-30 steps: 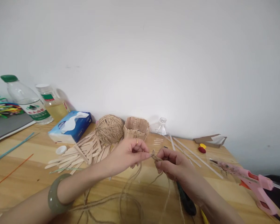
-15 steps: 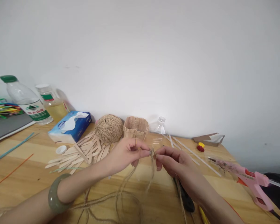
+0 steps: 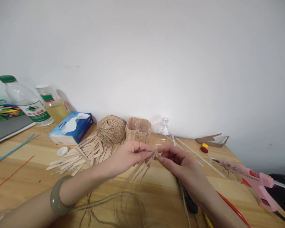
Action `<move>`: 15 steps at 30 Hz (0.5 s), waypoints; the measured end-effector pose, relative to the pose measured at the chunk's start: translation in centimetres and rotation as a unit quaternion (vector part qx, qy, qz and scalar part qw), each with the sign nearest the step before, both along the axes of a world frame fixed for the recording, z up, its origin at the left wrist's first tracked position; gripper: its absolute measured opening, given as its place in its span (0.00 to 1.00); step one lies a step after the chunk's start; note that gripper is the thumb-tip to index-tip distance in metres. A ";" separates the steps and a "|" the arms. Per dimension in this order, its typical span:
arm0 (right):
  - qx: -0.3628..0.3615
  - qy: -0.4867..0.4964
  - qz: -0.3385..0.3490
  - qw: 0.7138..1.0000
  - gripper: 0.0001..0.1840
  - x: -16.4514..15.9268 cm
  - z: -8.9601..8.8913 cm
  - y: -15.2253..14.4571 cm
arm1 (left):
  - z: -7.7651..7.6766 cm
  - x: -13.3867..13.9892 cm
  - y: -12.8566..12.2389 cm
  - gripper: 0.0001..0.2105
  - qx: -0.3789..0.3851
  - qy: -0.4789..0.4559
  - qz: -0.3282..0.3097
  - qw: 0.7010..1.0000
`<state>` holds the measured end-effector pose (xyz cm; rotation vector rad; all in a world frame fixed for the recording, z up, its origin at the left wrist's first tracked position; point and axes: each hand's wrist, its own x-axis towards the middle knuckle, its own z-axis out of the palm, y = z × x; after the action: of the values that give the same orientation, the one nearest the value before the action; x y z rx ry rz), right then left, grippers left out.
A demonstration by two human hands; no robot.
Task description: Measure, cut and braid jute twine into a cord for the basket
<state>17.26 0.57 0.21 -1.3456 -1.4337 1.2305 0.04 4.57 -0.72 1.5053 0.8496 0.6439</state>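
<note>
Between my two hands, above the middle of the table, is a small knotted piece of jute twine (image 3: 155, 153). My left hand (image 3: 135, 153) pinches it from the left, thumb against fingers. My right hand (image 3: 177, 160) grips its other side between thumb and fingertips. Loose strands hang from the knot and trail in loops over the wood to the lower left. Another strand runs down below my right hand. The ball of jute twine (image 3: 111, 129) lies behind my left hand, beside a basket of wooden sticks (image 3: 138, 135).
Loose craft sticks (image 3: 85, 155), a tissue box (image 3: 71, 128) and two bottles stand left. A cut bottle top (image 3: 164, 126) is by the wall. On the right lie clear glue sticks (image 3: 199, 156) and a pink glue gun (image 3: 257, 183). A dark-handled tool (image 3: 191, 202) lies under my right forearm.
Both hands stay together at the knot, with small finger shifts. The hanging strands have swung left, and more of a red handle shows beside my right forearm.
</note>
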 end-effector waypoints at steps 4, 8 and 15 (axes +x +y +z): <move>-0.004 -0.017 0.001 1.000 0.14 0.1 -0.3 0.0 | -0.3 0.0 0.1 0.12 -0.024 -0.028 -0.026 0.999; -0.010 -0.015 -0.005 1.000 0.12 0.1 -0.1 -0.1 | -0.5 0.1 0.2 0.10 -0.041 -0.045 -0.025 0.998; -0.010 -0.004 0.003 1.000 0.10 0.0 0.0 -0.1 | 0.1 0.1 0.1 0.08 -0.036 -0.015 -0.023 0.999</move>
<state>17.30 0.46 0.22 -1.3628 -1.4358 1.2485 0.12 4.64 -0.66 1.4421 0.8053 0.5956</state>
